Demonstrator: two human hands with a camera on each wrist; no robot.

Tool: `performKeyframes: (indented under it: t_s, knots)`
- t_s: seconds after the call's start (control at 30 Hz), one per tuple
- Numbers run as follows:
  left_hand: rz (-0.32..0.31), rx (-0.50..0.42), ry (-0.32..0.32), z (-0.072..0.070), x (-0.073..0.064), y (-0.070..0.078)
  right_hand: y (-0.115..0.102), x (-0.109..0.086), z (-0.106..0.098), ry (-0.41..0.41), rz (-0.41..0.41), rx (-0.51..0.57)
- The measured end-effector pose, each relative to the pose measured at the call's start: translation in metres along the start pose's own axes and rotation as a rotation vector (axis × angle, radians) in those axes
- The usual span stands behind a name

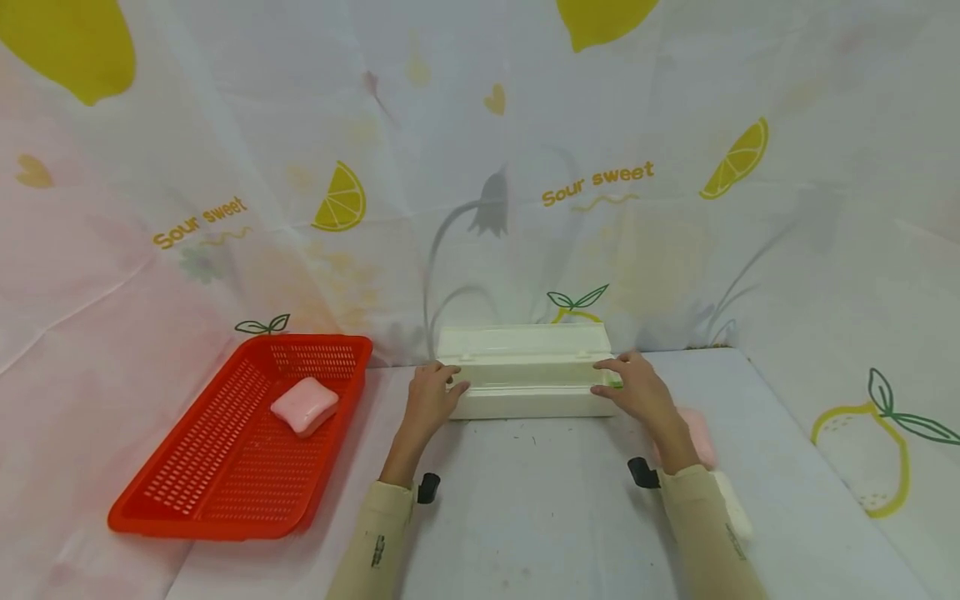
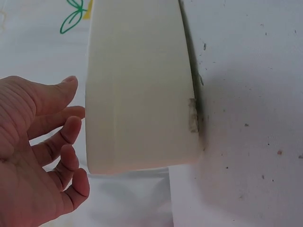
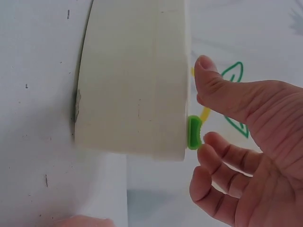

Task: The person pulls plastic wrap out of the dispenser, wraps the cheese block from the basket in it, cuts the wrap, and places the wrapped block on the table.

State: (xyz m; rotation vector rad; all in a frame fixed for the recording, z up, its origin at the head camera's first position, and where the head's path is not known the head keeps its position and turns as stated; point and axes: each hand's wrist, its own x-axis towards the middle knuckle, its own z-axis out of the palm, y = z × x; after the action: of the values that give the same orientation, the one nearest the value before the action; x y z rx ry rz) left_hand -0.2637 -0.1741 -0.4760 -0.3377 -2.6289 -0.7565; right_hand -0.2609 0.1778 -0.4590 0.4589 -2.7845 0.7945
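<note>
A long white box (image 1: 534, 407) stands at the back of the table, its hinged lid (image 1: 525, 340) raised against the backdrop. My left hand (image 1: 433, 392) is at the box's left end, fingers loosely bent and spread. In the left wrist view, that hand's fingertips (image 2: 72, 126) come right up to the box's edge, gripping nothing. Over at the right end, my right hand (image 1: 637, 387) has its thumb and fingers apart. A small green tab (image 3: 194, 132) sticks out from the box's edge there, close to the right fingertips in the right wrist view.
To the left is a red perforated basket (image 1: 202, 529) holding a pink, pillow-shaped block (image 1: 306, 406). Another pink block (image 1: 699, 437) and a white one (image 1: 733, 504) lie partly hidden behind my right arm. A lemon-printed cloth (image 1: 480, 125) hangs behind the white table (image 1: 525, 517).
</note>
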Motion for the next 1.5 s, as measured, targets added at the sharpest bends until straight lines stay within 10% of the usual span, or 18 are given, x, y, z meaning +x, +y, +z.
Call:
performKeyframes:
  t_s: [0.57,1.13,1.5]
  knots:
    - [-0.054,0.001,-0.025,0.01,0.005,0.002,0.004,0.009,0.01,-0.077,0.015,0.062]
    - [-0.055,0.03,0.048,0.008,0.004,0.002,0.003,0.009,0.025,0.122,0.006,0.056]
    - [-0.022,-0.214,0.075,-0.016,0.009,0.018,-0.005,0.013,0.02,0.226,0.046,0.24]
